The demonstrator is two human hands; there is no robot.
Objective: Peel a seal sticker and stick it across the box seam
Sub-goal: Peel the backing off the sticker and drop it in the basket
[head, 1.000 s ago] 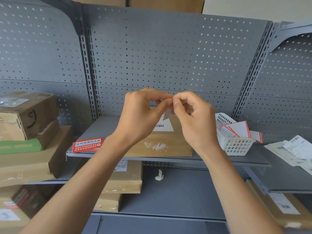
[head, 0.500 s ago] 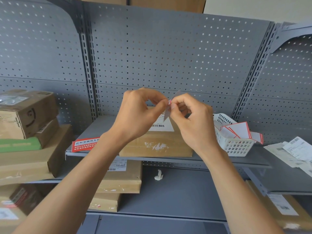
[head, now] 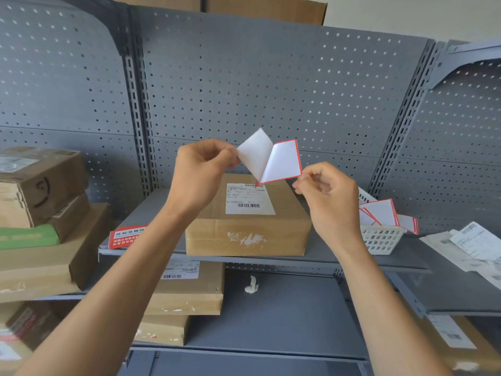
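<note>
My left hand point(head: 200, 175) pinches a plain white backing sheet point(head: 253, 153) at its left edge. My right hand point(head: 330, 202) pinches the lower right corner of the red-edged seal sticker point(head: 283, 164). The two sheets are spread open like a book and still meet along a fold at the bottom. Both hands hover above a brown cardboard box point(head: 244, 234) on the grey shelf point(head: 352, 263). The box carries a white shipping label point(head: 248, 199) on top, and the hands partly hide its top.
A white basket point(head: 379, 240) with more red-edged stickers stands right of the box. A red printed sticker point(head: 124, 236) lies on the shelf at the left. Stacked cartons point(head: 40, 185) sit at far left, more boxes point(head: 189, 291) on the shelf below, and loose papers point(head: 471, 245) at right.
My hands, which were close together pinching one corner, have pulled apart. The sticker and its backing have opened out from each other, joined only at the bottom.
</note>
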